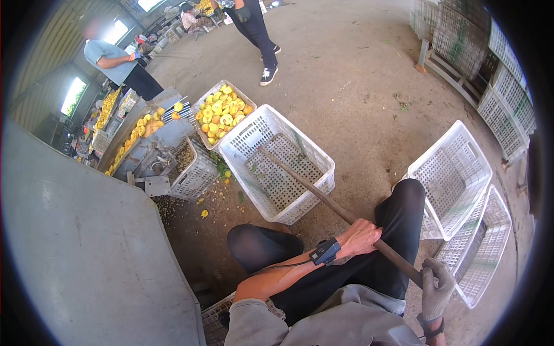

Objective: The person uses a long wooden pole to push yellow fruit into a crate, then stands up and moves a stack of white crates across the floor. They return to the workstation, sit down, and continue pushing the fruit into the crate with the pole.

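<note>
A long wooden stick runs diagonally from my lap to a white plastic crate in front of me. Its far tip overlaps the crate's inside, where a few leaf bits lie. My left hand, bare and with a black device strapped at the wrist, is wrapped round the stick's middle. Near the lower end, my right hand in a grey knit glove grips the same stick. Behind the crate, a second crate is heaped with yellow-orange fruit, some of it cut.
To the left stand a grey metal panel and a chute carrying fruit. A crate of pits sits below it. More white crates lie at my right, with stacks behind. A person stands far left; another's legs show ahead.
</note>
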Tool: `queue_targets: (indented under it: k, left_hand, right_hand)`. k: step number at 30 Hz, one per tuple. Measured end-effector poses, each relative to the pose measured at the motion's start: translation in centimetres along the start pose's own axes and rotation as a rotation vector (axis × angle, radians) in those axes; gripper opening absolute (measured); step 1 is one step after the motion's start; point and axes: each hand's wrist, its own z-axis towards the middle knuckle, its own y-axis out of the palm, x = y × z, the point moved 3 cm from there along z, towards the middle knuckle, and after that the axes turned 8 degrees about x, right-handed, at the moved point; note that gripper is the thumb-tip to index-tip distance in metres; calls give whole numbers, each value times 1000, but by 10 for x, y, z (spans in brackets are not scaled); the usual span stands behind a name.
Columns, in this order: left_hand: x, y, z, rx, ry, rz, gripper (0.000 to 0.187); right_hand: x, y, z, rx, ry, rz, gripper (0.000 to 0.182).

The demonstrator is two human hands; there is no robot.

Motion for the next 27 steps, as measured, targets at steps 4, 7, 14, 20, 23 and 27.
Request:
queue_targets:
  k: [4,7,14,20,23,27]
  left_hand:
    - [-1,1,0,-2,-1,3,27]
    - [0,0,0,-14,6,10,27]
    - [1,-2,0,-21,6,30,28]
    - [2,-2,-1,-29,-9,48,29]
    - [1,0,-3,0,5,44,30]
    - [2,-4,-5,36,10,24,32]
  right_hand:
    - [-6,1,4,-11,-24,0,24]
    - [-7,1,3,-96,132,33,29]
    - [-9,-2,8,-348,168,-116,46]
    - [-17,-3,10,-420,93,-146,51]
    - [-16,-2,9,-424,127,-170,49]
    - [-19,-2,10,-428,174,-164,46]
